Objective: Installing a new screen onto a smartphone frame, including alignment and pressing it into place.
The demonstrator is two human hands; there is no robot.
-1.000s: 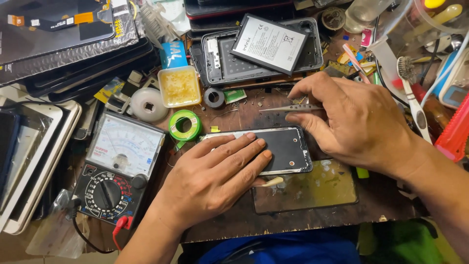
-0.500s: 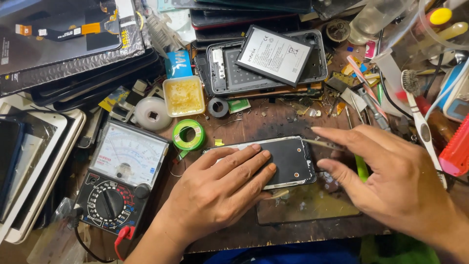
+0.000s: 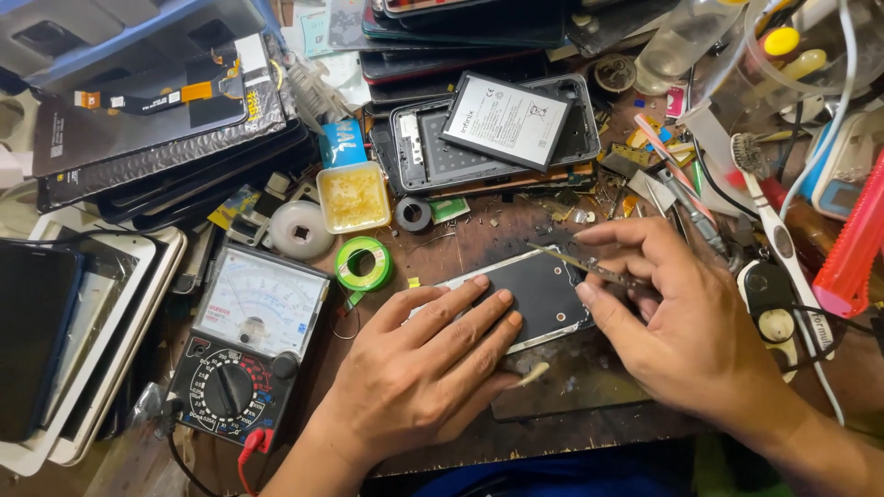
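A dark phone body (image 3: 543, 290) lies flat on the worn brown bench. My left hand (image 3: 424, 364) rests palm-down on its left half, with the fingers spread over it. My right hand (image 3: 686, 322) is at the phone's right end and pinches thin metal tweezers (image 3: 575, 260). The tweezer tips point left over the phone's upper right edge. Under the phone's near side sits a scuffed dark metal plate (image 3: 575, 387).
An analog multimeter (image 3: 244, 354) lies left of my hands, beside a green solder roll (image 3: 364, 263), a white tape roll (image 3: 299, 229) and a yellow flux tub (image 3: 354, 197). Behind is an opened phone (image 3: 414, 147) with a battery (image 3: 505, 120) on it. Screens are stacked left, tools right.
My right hand drew back to the phone's right end and now pinches the tweezers with their tips over the phone. My left hand stayed pressed on the phone.
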